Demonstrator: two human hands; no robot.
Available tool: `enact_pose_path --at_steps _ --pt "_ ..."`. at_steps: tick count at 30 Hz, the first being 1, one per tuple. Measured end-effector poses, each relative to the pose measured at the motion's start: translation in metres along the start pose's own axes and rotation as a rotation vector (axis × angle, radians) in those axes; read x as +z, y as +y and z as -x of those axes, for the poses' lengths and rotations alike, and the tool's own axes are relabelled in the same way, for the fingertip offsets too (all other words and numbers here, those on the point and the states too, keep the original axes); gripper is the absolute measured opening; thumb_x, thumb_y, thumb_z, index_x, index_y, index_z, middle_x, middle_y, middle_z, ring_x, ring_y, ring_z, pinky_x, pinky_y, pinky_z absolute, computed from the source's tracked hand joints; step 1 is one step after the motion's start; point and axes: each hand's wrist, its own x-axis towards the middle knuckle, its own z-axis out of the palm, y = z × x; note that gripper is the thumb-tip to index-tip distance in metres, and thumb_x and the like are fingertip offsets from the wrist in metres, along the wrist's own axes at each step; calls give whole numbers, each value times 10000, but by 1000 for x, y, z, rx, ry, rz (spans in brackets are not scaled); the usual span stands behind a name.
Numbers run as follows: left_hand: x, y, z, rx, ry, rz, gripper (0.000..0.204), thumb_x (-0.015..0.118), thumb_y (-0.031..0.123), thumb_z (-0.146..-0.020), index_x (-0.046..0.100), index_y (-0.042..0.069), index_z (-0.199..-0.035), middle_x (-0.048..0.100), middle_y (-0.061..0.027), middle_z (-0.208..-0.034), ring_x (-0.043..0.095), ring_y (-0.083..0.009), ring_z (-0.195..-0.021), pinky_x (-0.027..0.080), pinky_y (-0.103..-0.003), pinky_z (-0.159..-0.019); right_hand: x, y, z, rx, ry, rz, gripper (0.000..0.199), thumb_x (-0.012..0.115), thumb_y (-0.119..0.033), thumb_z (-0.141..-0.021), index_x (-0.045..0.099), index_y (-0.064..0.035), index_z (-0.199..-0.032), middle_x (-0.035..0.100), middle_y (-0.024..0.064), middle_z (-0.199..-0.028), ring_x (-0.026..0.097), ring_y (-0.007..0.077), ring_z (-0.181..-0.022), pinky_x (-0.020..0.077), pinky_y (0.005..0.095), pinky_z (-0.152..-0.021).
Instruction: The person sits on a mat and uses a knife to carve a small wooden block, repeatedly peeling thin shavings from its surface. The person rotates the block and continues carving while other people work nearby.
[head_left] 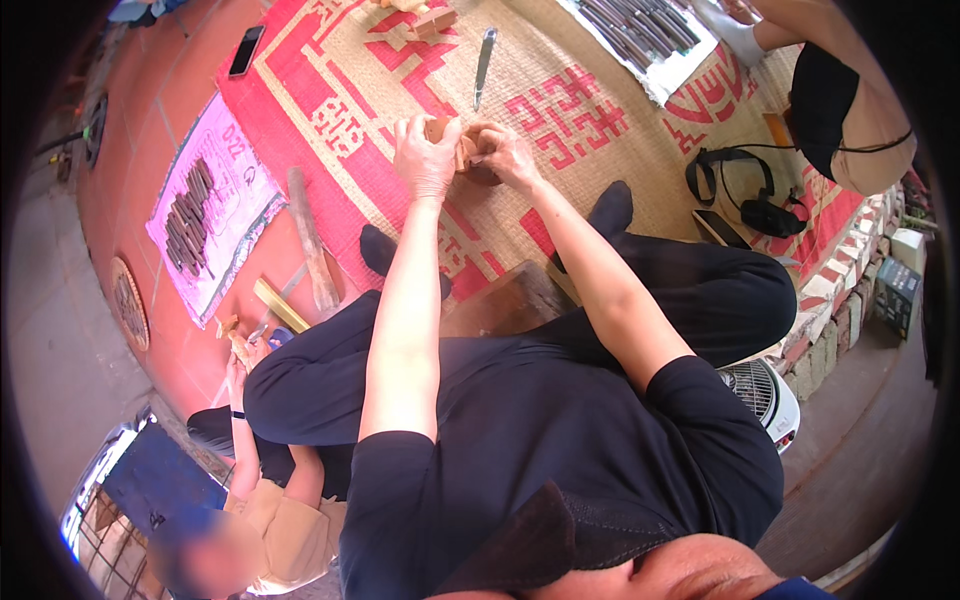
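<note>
Over the woven mat, my two hands meet at a small reddish-brown block that looks like carved wood. My left hand is closed round its left side, with the thumb on top. From the right, my right hand pinches the same piece with bent fingers. My fingers cover much of the block, so its full shape is hidden. A darker brown rounded thing shows just below my right fingers; I cannot tell whether it is part of the block. A slim metal knife-like tool lies on the mat beyond my hands.
The red and straw mat spreads under my feet. Dark rods lie on a pink sheet at left, near a wooden stick. A phone lies far left. Headphones sit right. Other people work at lower left and upper right.
</note>
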Motion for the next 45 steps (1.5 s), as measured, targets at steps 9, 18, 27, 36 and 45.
enact_pose_path --at_steps 9,18,27,36,45 --pt "-6 -3 2 38 -5 3 350 739 361 -731 610 69 -874 565 -104 -919 601 -299 -853 501 -406 -713 2 -25 -22 427 117 -143 126 730 -106 -686 660 -48 -773 706 59 -900 653 214 -819 500 320 -745" --pt "-7 -9 0 -38 16 42 366 721 378 -760 627 58 -910 578 -109 -927 604 -282 -860 486 -382 -756 9 -17 -10 -46 -19 202 228 746 -162 -625 674 -102 -832 632 -7 -1057 493 287 -1047 435 361 -912" --pt "-5 -12 -2 -29 34 65 373 716 386 -764 628 56 -914 578 -111 -927 602 -294 -864 488 -389 -756 -5 -16 -17 77 -70 89 190 764 -170 -652 687 -106 -813 661 -14 -1012 541 232 -1030 454 327 -883" --pt "-8 -9 0 -26 18 32 372 705 395 -772 625 60 -911 576 -109 -920 600 -292 -863 483 -381 -759 -3 -20 -26 190 -51 0 117 680 -110 -697 681 -91 -813 694 19 -929 580 244 -952 468 351 -832" --pt "-4 -8 -1 -50 25 19 383 712 415 -761 624 70 -902 575 -99 -923 606 -285 -856 488 -384 -745 8 -15 -12 -35 -28 194 159 730 -165 -666 691 -111 -809 645 -9 -1065 514 235 -1071 446 372 -872"
